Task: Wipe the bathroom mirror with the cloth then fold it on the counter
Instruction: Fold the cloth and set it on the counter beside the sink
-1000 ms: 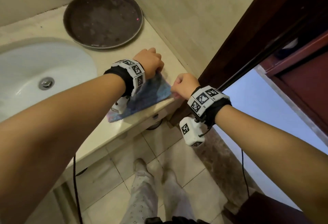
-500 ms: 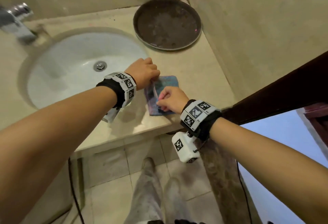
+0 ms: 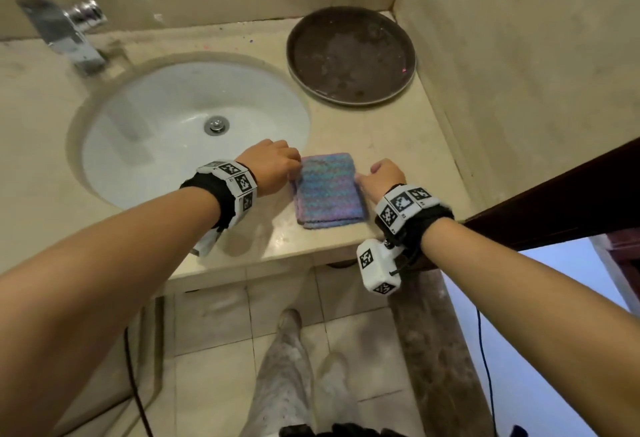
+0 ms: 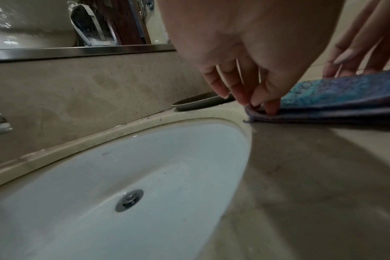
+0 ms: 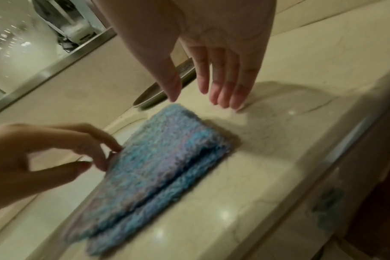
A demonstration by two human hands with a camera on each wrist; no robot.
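The blue-purple cloth (image 3: 329, 190) lies folded in a small rectangle on the beige counter (image 3: 398, 138), just right of the sink. My left hand (image 3: 273, 163) is at its left edge; in the left wrist view the curled thumb and fingertips (image 4: 243, 100) pinch the cloth's (image 4: 336, 95) near corner. My right hand (image 3: 381, 173) is beside the right edge. In the right wrist view this right hand (image 5: 194, 98) hovers with straight fingers above the counter past the cloth (image 5: 158, 167), holding nothing. The mirror (image 4: 33, 26) shows above the backsplash.
A white oval sink (image 3: 138, 145) with a chrome faucet (image 3: 65, 31) fills the left of the counter. A dark round tray (image 3: 349, 55) sits in the back right corner. A wall and a dark door frame (image 3: 554, 201) close off the right side.
The cloth has gone from a spread sheet hanging over the counter's front edge to a small folded rectangle. My right hand has let go of it and moved off to its right.
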